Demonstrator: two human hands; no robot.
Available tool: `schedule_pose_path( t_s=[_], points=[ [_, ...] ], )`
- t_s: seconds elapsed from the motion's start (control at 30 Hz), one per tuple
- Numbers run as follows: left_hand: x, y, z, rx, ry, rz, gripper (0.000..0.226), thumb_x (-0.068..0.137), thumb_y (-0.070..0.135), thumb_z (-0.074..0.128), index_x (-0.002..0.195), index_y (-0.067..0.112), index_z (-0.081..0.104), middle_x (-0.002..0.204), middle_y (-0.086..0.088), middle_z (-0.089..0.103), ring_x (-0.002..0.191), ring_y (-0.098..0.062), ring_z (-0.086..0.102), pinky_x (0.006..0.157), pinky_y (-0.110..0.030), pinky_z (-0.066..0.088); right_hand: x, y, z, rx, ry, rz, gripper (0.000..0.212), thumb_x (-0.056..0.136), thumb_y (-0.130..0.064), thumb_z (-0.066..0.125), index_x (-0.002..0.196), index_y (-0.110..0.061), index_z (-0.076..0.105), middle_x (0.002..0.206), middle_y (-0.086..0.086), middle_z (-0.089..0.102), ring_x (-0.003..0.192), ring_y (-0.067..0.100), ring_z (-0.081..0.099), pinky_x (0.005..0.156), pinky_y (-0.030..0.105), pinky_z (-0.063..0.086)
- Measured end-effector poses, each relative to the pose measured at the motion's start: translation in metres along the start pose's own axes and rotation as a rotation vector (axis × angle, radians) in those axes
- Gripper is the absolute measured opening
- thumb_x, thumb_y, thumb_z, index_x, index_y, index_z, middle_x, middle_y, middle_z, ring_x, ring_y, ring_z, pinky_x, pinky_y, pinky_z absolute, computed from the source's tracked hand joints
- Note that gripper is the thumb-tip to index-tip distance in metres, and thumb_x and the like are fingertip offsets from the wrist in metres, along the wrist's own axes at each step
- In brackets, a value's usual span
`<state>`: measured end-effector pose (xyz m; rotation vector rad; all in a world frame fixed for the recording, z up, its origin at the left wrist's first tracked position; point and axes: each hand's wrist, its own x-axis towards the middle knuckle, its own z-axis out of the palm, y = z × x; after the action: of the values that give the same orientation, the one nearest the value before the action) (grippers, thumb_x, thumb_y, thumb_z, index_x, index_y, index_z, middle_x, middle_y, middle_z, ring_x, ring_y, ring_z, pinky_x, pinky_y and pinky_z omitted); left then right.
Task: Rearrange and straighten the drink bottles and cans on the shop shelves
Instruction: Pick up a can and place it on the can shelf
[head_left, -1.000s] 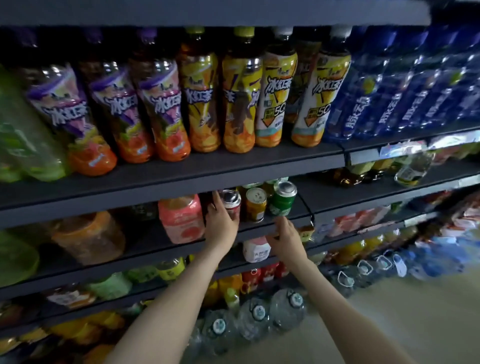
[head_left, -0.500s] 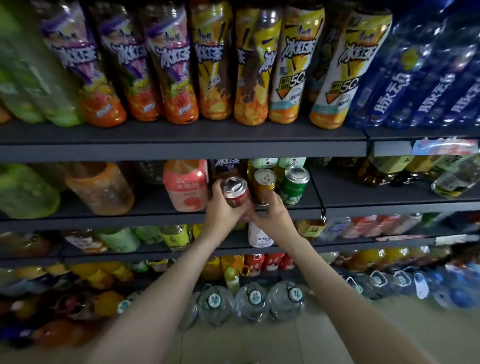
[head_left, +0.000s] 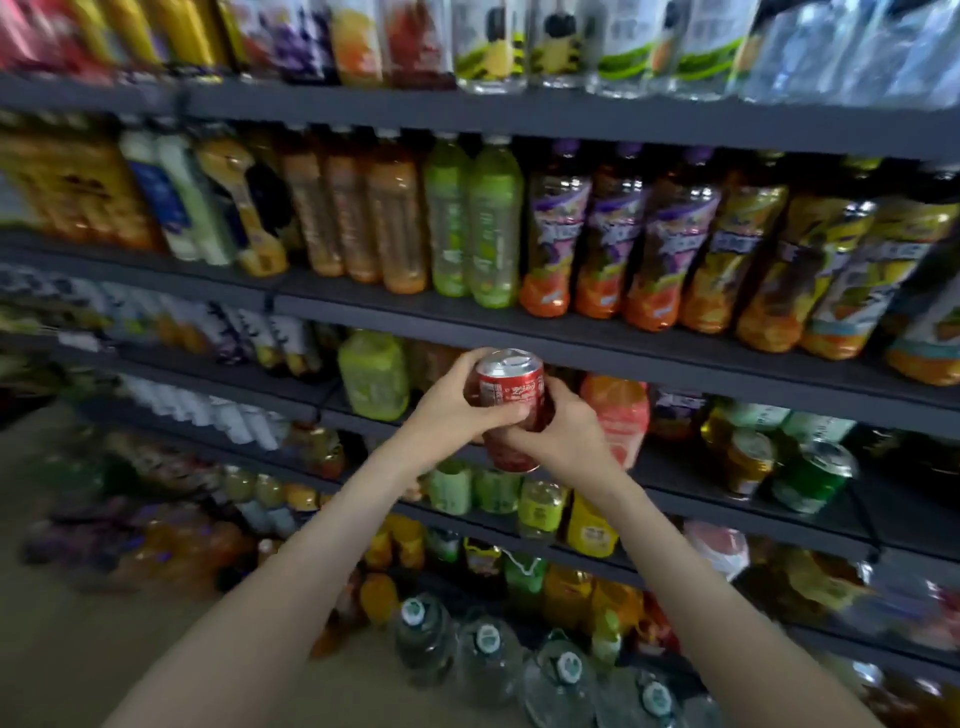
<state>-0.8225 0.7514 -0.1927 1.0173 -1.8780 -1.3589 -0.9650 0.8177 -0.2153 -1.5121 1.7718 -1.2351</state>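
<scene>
A red cola can (head_left: 508, 387) with a silver top is held upright in front of the dark shelves, clear of any shelf board. My left hand (head_left: 457, 413) grips its left side, thumb across the front. My right hand (head_left: 569, 434) grips its right and lower side. Behind it stand a green jug (head_left: 375, 375) and a pink bottle (head_left: 618, 415) on the third shelf. Further right on that shelf are a gold can (head_left: 748, 462) and a green can (head_left: 813, 480).
The shelf above (head_left: 675, 345) carries purple-and-orange tea bottles (head_left: 608, 244) and two green bottles (head_left: 472, 218). Large water jugs (head_left: 483, 654) stand on the floor under my arms. Lower shelves hold small yellow and green bottles (head_left: 537, 504). Bare floor (head_left: 62, 649) lies to the left.
Both hands took the red can off the shelf beside the gold and green cans and carried it out and to the left. My view swung left and upward.
</scene>
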Motion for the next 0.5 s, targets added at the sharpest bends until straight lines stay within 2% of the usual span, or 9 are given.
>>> schedule_pose_path(
  t_s=[0.03,0.1,0.17,0.23,0.3,0.43,0.5],
  points=[
    [-0.009,0.000,-0.030,-0.030,-0.010,0.006,0.066,0.078,0.019,0.077,0.134,0.030,0.044,0.121,0.009,0.059,0.110,-0.004,0.057,0.091,-0.024,0.050,0.005,-0.017,0.019,0.066,-0.024,0.015,0.056,0.072,-0.030,0.082,0.122,-0.020,0.057,0.105,-0.007,0.066,0.090,0.001,0.061,0.077,0.009,0.048],
    [-0.029,-0.002,-0.088,-0.071,-0.011,0.008,0.059,0.088,0.014,0.065,0.139,0.032,0.040,0.122,0.009,0.059,0.108,-0.002,0.058,0.085,-0.021,0.052,0.015,-0.050,0.058,0.189,-0.047,0.062,0.055,0.071,-0.035,0.083,0.119,-0.022,0.060,0.107,-0.005,0.068,0.096,0.007,0.065,0.088,0.030,0.055],
    [-0.049,-0.005,-0.144,-0.033,0.029,0.018,0.053,0.094,0.010,0.056,0.139,0.031,0.040,0.114,0.013,0.062,0.098,0.003,0.062,0.076,-0.016,0.053,0.027,-0.088,0.096,0.250,-0.057,0.066,0.055,0.067,-0.040,0.084,0.115,-0.024,0.062,0.107,-0.006,0.069,0.098,0.010,0.065,0.091,0.039,0.054],
    [-0.066,-0.011,-0.197,-0.017,0.076,0.011,0.053,0.095,0.007,0.054,0.141,0.027,0.038,0.106,0.016,0.064,0.091,0.006,0.065,0.078,-0.018,0.054,0.041,-0.126,0.135,0.296,-0.091,0.043,0.050,0.068,-0.038,0.084,0.111,-0.026,0.062,0.106,-0.006,0.069,0.098,0.010,0.065,0.092,0.038,0.054],
    [-0.079,-0.011,-0.245,-0.024,0.109,0.008,0.052,0.094,0.006,0.055,0.138,0.030,0.039,0.103,0.017,0.067,0.093,0.001,0.066,0.081,-0.023,0.054,0.052,-0.164,0.169,0.330,-0.122,0.011,0.044,0.070,-0.035,0.083,0.108,-0.027,0.062,0.105,-0.006,0.070,0.097,0.010,0.066,0.091,0.037,0.054],
    [-0.092,-0.002,-0.318,-0.041,0.156,0.054,0.050,0.089,0.016,0.063,0.131,0.036,0.043,0.115,0.013,0.064,0.103,-0.002,0.064,0.087,-0.024,0.052,0.077,-0.225,0.220,0.393,-0.166,-0.039,0.036,0.073,-0.032,0.082,0.102,-0.029,0.062,0.099,-0.008,0.070,0.094,0.009,0.066,0.079,0.027,0.055],
    [-0.091,0.002,-0.345,-0.018,0.190,0.101,0.052,0.088,0.022,0.064,0.132,0.038,0.041,0.118,0.015,0.060,0.100,0.005,0.062,0.082,-0.018,0.052,0.093,-0.249,0.240,0.409,-0.178,-0.073,0.039,0.071,-0.033,0.083,0.103,-0.028,0.063,0.101,-0.006,0.071,0.094,0.009,0.067,0.084,0.031,0.055]
  ],
)
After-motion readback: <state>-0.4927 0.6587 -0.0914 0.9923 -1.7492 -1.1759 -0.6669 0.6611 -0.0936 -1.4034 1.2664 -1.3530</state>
